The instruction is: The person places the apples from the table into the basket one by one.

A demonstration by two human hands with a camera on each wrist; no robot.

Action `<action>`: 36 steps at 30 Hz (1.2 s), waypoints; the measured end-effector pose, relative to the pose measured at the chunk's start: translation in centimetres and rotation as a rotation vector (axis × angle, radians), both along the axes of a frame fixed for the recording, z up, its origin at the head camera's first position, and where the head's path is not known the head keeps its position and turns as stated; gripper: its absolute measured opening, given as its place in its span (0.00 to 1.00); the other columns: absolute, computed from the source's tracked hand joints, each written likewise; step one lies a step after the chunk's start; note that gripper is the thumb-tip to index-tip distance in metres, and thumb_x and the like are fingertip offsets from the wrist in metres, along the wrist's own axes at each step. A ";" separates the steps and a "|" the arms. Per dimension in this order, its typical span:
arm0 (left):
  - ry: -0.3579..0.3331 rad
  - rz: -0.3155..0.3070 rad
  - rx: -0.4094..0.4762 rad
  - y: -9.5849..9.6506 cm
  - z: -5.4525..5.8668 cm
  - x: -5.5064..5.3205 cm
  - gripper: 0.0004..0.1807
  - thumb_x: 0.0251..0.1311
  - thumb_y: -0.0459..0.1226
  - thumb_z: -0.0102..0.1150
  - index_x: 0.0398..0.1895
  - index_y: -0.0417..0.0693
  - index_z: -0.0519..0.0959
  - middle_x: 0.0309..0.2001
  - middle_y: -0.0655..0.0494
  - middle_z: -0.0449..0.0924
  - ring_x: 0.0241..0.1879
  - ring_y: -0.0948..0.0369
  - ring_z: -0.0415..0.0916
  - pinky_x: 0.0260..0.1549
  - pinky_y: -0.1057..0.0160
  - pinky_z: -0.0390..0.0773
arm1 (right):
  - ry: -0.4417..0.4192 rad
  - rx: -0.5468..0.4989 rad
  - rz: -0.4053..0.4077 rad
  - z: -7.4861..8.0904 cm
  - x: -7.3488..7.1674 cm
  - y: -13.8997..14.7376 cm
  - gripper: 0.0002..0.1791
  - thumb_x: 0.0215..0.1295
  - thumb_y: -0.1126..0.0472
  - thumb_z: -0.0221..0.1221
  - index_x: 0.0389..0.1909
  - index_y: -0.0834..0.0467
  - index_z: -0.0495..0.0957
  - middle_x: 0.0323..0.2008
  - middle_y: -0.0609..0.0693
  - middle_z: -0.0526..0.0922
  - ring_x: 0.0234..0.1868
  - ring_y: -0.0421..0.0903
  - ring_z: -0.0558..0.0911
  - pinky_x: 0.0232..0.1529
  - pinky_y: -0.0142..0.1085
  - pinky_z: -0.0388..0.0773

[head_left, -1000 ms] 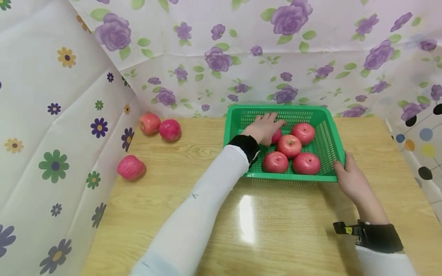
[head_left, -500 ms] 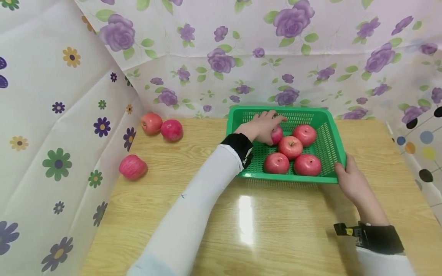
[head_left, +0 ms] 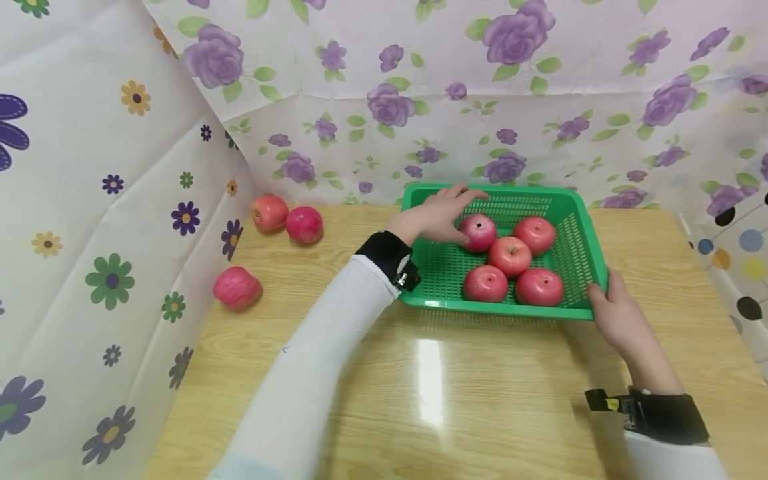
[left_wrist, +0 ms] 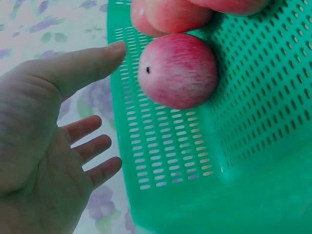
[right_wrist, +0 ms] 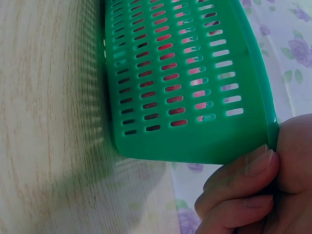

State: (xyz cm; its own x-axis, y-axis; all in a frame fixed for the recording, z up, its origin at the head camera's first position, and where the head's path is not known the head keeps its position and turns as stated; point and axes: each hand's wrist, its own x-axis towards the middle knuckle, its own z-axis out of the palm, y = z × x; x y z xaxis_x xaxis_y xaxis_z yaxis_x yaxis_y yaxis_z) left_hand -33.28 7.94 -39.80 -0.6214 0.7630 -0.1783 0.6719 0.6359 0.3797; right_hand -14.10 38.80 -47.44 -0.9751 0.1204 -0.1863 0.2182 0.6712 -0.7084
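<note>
A green plastic basket (head_left: 498, 307) with slotted walls stands on the table against the back cloth, several red apples inside. My left hand (head_left: 437, 215) is over the basket's left part, fingers spread, beside a pinkish-red apple (head_left: 478, 233). In the left wrist view a gap shows between the thumb and that apple (left_wrist: 178, 70); the hand holds nothing. At the basket's front right corner my right hand (head_left: 621, 320) grips the rim. The right wrist view shows its curled fingers and thumb at the rim of the basket (right_wrist: 185, 146).
Three more apples lie on the wooden table (head_left: 360, 393) at the left: a red one (head_left: 270, 213) and a darker one (head_left: 305, 225) side by side at the back, another (head_left: 237, 288) nearer the front. Flowered cloth (head_left: 336, 60) hangs behind and along the left.
My left hand has drawn back to the left off the apple, which now shows fully in the basket. The right hand keeps its hold on the rim.
</note>
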 end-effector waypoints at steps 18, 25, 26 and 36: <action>0.290 0.071 0.504 -9.8 -1.3 2.4 0.33 0.62 0.35 0.63 0.70 0.48 0.65 0.68 0.48 0.63 0.68 0.59 0.55 0.69 0.58 0.56 | 0.005 0.007 -0.007 0.6 -0.1 0.1 0.38 0.80 0.46 0.29 0.76 0.67 0.29 0.64 0.82 0.56 0.61 0.78 0.58 0.54 0.75 0.58; 0.342 0.179 0.550 -16.5 -3.6 4.4 0.31 0.62 0.35 0.62 0.69 0.44 0.66 0.66 0.46 0.65 0.66 0.55 0.59 0.67 0.50 0.62 | -0.013 0.010 -0.009 0.4 -0.1 0.4 0.39 0.80 0.45 0.29 0.76 0.67 0.28 0.64 0.82 0.55 0.61 0.79 0.58 0.54 0.75 0.58; 0.353 0.200 0.549 -17.4 -3.9 4.7 0.31 0.62 0.35 0.62 0.69 0.44 0.67 0.66 0.45 0.65 0.67 0.54 0.59 0.66 0.49 0.62 | -0.016 0.012 -0.010 0.3 -0.1 0.4 0.39 0.80 0.45 0.29 0.76 0.67 0.28 0.64 0.82 0.55 0.61 0.78 0.57 0.54 0.75 0.58; 0.453 0.440 0.526 -25.6 -5.7 8.8 0.33 0.59 0.35 0.65 0.68 0.45 0.68 0.68 0.45 0.61 0.68 0.51 0.56 0.65 0.41 0.61 | -0.043 -0.003 -0.007 0.0 -0.1 0.0 0.40 0.80 0.44 0.29 0.76 0.66 0.27 0.65 0.82 0.54 0.62 0.78 0.56 0.55 0.76 0.57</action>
